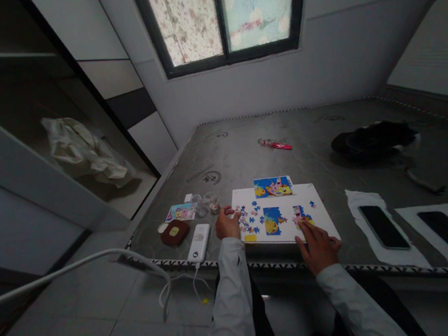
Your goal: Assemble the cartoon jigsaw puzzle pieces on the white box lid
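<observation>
Pale-grey sleeves (233,298) reach a white rectangular board (321,219): left hand (227,225) at nine o'clock, grip unclear; right hand (319,246) at five, open; blue-yellow jigsaw sections (273,221) joined, pieces (252,220) loose.

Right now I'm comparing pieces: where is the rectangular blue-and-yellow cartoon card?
In the head view, the card lies right of centre, across the far edge of the white rectangular board, beyond the partly joined blue puzzle section.

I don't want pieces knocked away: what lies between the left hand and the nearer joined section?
Loose pieces, scattered on the white board, lie between the left hand and that section in the head view.
</observation>
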